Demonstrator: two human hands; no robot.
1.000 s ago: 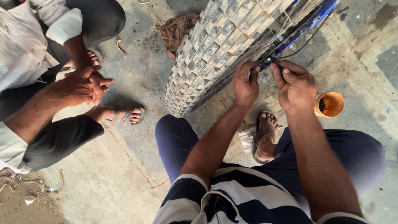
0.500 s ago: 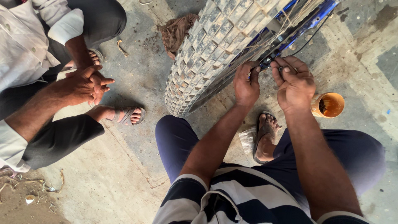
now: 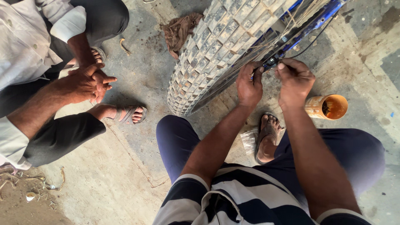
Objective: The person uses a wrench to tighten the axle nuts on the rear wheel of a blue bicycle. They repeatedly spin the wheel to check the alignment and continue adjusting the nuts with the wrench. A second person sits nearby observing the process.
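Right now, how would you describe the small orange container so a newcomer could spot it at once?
Start at the big knobbly tyre leaning across the top. Follow it right past the person's right hand; the orange cup lies tipped on the concrete floor just beyond. It is the only bright orange thing, open-mouthed.

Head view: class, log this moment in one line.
left hand on wheel rim | right hand pinching spoke fitting | knobby tyre upright | orange cup beside

Tyre (image 3: 216,46) blocks left; cup (image 3: 327,106) crowds right.

A crumpled clear plastic packet (image 3: 249,141) was seen on the concrete floor (image 3: 125,175) — just beside a sandalled foot (image 3: 268,133); no labels, signs or screens were seen.
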